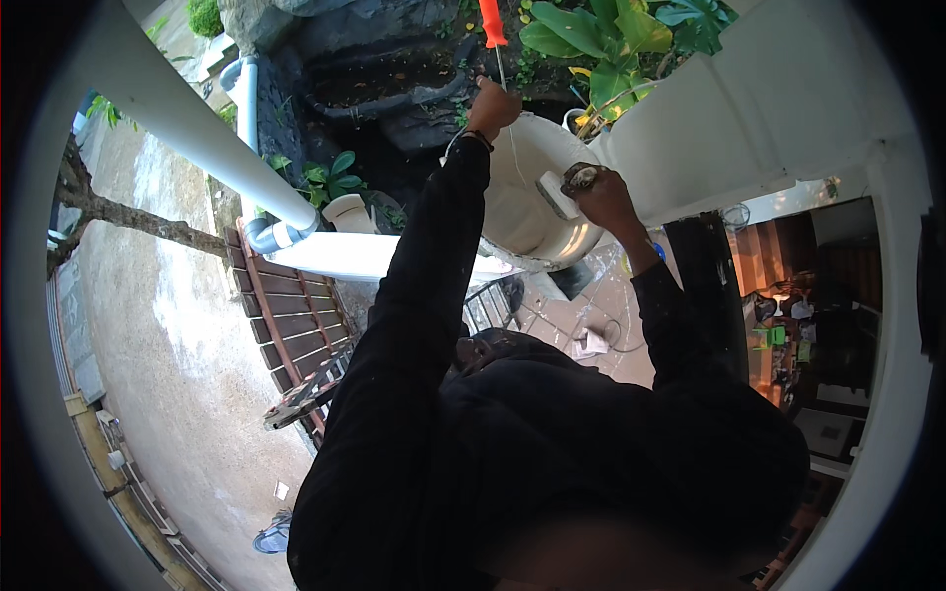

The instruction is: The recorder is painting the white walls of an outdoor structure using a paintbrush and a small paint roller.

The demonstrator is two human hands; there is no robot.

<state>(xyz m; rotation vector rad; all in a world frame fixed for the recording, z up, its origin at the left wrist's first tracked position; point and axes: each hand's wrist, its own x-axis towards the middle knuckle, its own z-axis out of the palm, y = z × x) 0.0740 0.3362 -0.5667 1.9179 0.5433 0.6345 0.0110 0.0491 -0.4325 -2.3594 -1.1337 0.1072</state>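
Observation:
My left hand (494,109) is closed around a thin metal rod (502,68), which has an orange handle (491,24) at its upper end. A thin wire-like length runs below the hand into a large, paint-stained white bucket (510,214). My right hand (604,198), at the bucket's right side, grips a paintbrush (582,177) with a dark, crusted upper part. Its broad white head (556,195) is over the bucket's inside. Whether the head touches the inner wall cannot be told.
A white downpipe (214,133) slants in from the upper left. At right stands a large off-white surface (746,111). Leafy plants (584,37) and dark rocks (369,29) lie beyond the bucket. Below are a slatted wooden fence (288,318), a paint-spattered tiled floor (621,325) and a cloth (591,343).

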